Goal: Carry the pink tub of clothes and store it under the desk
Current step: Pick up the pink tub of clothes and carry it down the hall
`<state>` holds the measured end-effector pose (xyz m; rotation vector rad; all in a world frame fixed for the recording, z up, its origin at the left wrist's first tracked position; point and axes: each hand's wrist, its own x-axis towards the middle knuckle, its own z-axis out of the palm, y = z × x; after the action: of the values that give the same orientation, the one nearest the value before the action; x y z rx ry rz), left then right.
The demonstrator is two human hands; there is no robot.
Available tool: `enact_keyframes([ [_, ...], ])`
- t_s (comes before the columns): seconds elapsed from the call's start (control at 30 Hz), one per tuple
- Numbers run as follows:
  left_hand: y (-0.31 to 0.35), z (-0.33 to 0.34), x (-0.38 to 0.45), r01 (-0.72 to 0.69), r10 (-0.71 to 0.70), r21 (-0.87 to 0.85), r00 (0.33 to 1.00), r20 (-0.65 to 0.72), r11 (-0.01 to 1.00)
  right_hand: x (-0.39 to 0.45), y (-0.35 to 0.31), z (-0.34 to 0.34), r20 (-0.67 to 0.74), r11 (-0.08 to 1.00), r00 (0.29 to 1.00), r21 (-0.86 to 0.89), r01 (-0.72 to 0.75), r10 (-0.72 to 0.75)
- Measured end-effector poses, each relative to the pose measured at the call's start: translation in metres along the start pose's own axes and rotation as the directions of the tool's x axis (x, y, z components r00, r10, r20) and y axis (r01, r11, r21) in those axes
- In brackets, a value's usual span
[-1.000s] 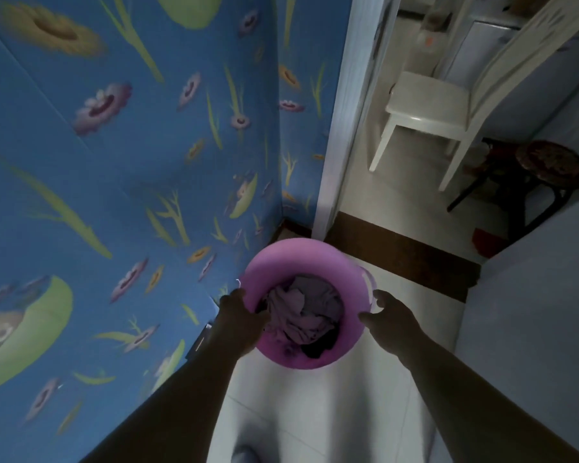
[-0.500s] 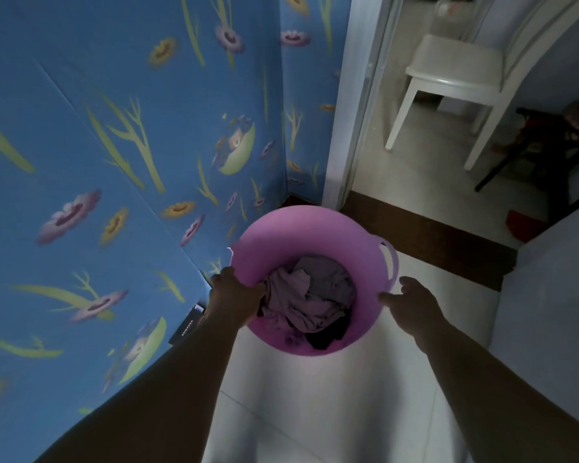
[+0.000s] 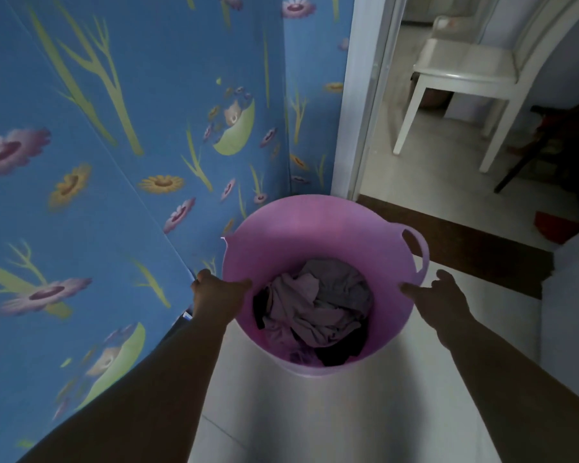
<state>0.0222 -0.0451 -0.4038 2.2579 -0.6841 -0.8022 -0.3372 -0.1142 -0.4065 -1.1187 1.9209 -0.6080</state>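
Observation:
The pink tub (image 3: 301, 235) stands low in the middle of the view, over the pale tiled floor, and holds crumpled grey, lilac and dark clothes (image 3: 315, 309). One loop handle (image 3: 418, 248) shows on its right side. My left hand (image 3: 218, 292) grips the left rim, thumb hooked over the edge. My right hand (image 3: 443, 297) is at the right rim just below the handle, fingers spread, only the thumb tip reaching the rim. No desk is in view.
A blue flowered wall (image 3: 121, 168) runs close along the left. A white door frame (image 3: 365, 95) and a dark threshold (image 3: 465, 242) lie ahead. Beyond stand a white chair (image 3: 462, 71) and dark furniture (image 3: 569, 135). A pale panel (image 3: 572, 312) bounds the right.
The tub has grown larger and nearer in view. My right hand has loosened from the rim and its fingers have spread. My left hand keeps its grip.

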Motion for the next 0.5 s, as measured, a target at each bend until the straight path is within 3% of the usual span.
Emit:
enact_keyframes([
  [0.2,-0.024,0.025,0.02,0.003,-0.009,-0.145,0.999,-0.039,0.989,0.018,0.028,0.014,-0.01,0.985,0.999,0.169,-0.042,0.044],
  [0.5,-0.039,0.039,0.034,0.005,-0.005,-0.352,1.0,0.001,0.936,0.039,0.043,0.025,0.124,0.918,0.989,0.379,-0.117,0.075],
])
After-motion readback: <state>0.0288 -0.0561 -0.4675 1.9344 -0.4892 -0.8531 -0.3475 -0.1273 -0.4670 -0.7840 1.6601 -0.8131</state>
